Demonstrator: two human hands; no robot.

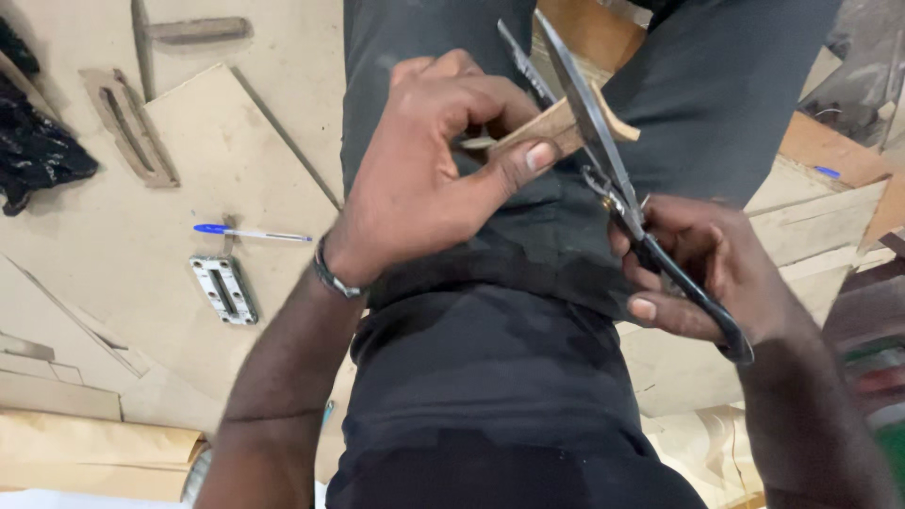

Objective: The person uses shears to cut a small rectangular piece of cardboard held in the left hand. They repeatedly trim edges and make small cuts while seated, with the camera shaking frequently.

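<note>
Cutting: I had a small tan strip of board or leather [556, 127] sitting between the blades of the black-handled shears [603, 170], above my lap and dark trousers [490, 358].
Left hand [424, 179]: my thumb and forefinger pinched the strip's near end, thumb pad flat on it just beside the blades; the other fingers were curled in behind.
Right hand [707, 273]: my fingers were closed through and around the shear handles; the blades stood partly open across the strip.
Doing it well: I judged that the strip needed to sit deep toward the pivot, held level, with the thumb kept clear of the cutting line, and the squeeze slow.
Risk: I thought a twist of the strip would skew the cut.
Around: a blue pen [250, 233], a metal plate [223, 289] and cut templates [127, 127] lay on the board floor [283, 57], well apart.
</note>
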